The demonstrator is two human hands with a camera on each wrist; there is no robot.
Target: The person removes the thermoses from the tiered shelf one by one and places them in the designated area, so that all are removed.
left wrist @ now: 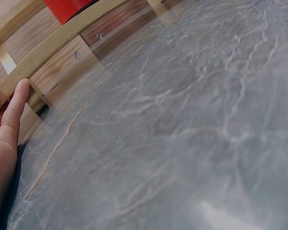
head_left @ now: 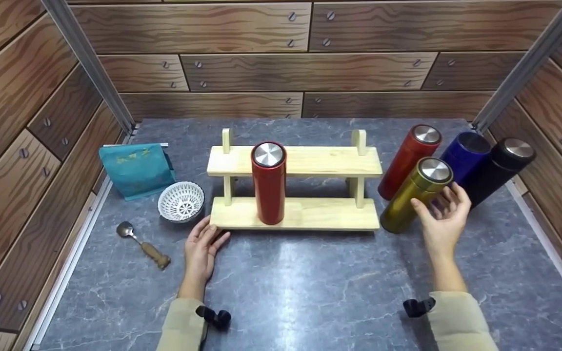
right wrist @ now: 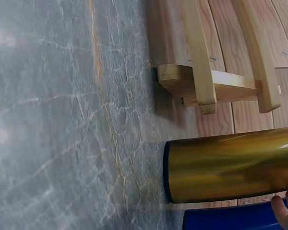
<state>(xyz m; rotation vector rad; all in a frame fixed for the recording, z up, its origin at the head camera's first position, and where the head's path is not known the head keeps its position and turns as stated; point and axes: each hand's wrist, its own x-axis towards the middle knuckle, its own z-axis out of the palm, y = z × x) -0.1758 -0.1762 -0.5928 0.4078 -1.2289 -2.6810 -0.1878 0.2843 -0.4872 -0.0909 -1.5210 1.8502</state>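
A two-tier wooden shelf (head_left: pixel 330 214) stands in the middle of the table, with a red thermos flask (head_left: pixel 270 195) upright on its lower board. My left hand (head_left: pixel 200 253) holds the front left corner of that board; in the left wrist view its fingers (left wrist: pixel 14 112) lie against the board's edge. To the right of the shelf stands a gold thermos flask (head_left: pixel 408 202) with a silver lid. Beside it is my right hand (head_left: pixel 444 226), thumb at the flask's side and fingers spread apart. In the right wrist view, fingertips (right wrist: pixel 281 208) show just below the gold flask, before a blue flask (right wrist: pixel 230 220).
Behind the gold flask stand another red flask (head_left: pixel 410 161), the blue one and a black one (head_left: pixel 498 168). On the left are a teal pouch (head_left: pixel 137 170), a white woven bowl (head_left: pixel 181 202) and a wooden-handled spoon (head_left: pixel 147 246). Wood-patterned walls (head_left: pixel 251 73) enclose the table.
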